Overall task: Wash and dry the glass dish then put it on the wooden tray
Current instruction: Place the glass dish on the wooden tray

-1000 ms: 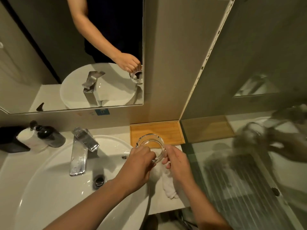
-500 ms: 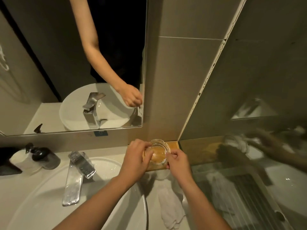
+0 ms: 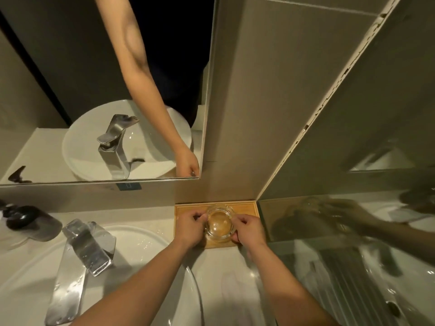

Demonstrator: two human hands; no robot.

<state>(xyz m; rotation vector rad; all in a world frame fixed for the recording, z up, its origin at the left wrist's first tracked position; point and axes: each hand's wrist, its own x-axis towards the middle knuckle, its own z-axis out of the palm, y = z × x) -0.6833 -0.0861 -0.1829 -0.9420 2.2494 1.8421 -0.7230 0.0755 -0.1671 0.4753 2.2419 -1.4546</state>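
A round clear glass dish point(image 3: 219, 223) rests low on the wooden tray point(image 3: 244, 206), which lies on the counter against the wall corner. My left hand point(image 3: 190, 228) grips the dish's left rim with its fingers curled. On the dish's right rim my right hand point(image 3: 248, 228) holds on the same way. The tray's near edge is partly hidden under both hands. I cannot tell whether the dish fully touches the tray.
A white basin point(image 3: 146, 250) with a chrome tap point(image 3: 82, 252) lies to the left. A dark soap dispenser point(image 3: 23, 218) stands at the far left. A white cloth point(image 3: 237, 292) lies on the counter below the tray. A mirror point(image 3: 106, 90) hangs behind, and a glass panel point(image 3: 353, 231) stands at the right.
Both hands carried the glass dish from above the basin's edge away to the tray and lowered it there. The view tilted up.
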